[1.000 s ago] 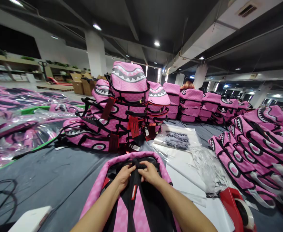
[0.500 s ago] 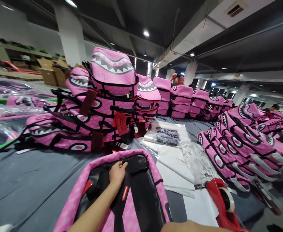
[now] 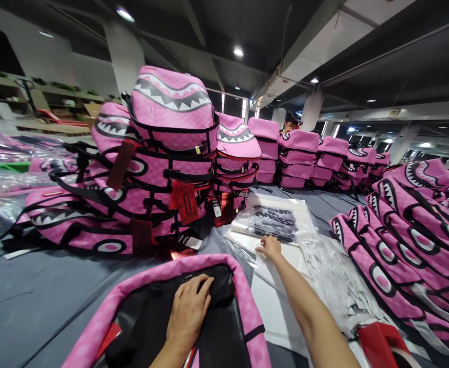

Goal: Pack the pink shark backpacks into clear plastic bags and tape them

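A pink backpack (image 3: 255, 327) with a black back panel lies on the table before me, its straps facing up. My left hand (image 3: 189, 309) rests on that panel near the top edge, palm down, fingers laid along it. To the right, my right hand (image 3: 269, 249) is stretched out over white sheets (image 3: 274, 301), thumb and fingers apart. Its fingertips are close to the lower edge of a clear plastic bag (image 3: 301, 212) with black printing; whether they touch it I cannot tell.
Pink shark-mouth backpacks (image 3: 174, 110) with red tags are piled behind on the left. More backpacks (image 3: 385, 255) lean in a row at right. Crumpled clear plastic (image 3: 335, 286) and a red tape dispenser (image 3: 380, 342) lie at front right. A person (image 3: 292, 122) is far back.
My right hand has come up from the bottom edge and reached forward to the sheets and plastic bag. My left hand has gone from pinching the top strap to lying on the panel.
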A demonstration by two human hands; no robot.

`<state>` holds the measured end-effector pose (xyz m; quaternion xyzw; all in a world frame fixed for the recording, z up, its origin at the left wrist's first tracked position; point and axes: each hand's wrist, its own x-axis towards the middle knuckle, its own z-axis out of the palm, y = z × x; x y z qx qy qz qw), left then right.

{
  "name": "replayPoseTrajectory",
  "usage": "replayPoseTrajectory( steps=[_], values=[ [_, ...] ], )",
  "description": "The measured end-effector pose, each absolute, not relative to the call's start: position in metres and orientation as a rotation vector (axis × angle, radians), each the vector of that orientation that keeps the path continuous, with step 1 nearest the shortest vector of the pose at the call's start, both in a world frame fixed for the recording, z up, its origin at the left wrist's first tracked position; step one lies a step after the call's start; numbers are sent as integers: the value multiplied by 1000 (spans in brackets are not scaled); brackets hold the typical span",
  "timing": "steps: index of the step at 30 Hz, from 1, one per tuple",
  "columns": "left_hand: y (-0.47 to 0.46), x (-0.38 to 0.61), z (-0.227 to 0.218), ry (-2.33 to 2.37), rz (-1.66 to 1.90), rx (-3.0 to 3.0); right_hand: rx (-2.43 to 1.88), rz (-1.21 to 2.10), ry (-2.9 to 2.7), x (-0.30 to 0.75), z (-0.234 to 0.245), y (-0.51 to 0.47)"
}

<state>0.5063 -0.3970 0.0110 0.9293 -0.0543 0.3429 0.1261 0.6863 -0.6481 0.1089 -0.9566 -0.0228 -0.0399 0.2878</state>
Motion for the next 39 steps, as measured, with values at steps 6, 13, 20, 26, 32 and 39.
replayPoseTrajectory(
  steps=[6,13,20,26,32,39],
  values=[
    [-398,500,8,-115,979,2813,-2535,-72,77,710,77,-653],
    [-398,504,0,-131,999,2761,-2463,-318,101,731,125,-665],
    [-402,512,16,-31,715,2528,-2319,-528,-390,678,203,-651],
    [-408,506,69,-71,427,2199,-2174,-510,-773,570,215,-611],
    [-437,433,114,14,304,1505,-2056,-180,-977,463,188,-587],
    [-416,370,109,213,390,1670,-2003,-54,-498,459,184,-588]
  ],
)
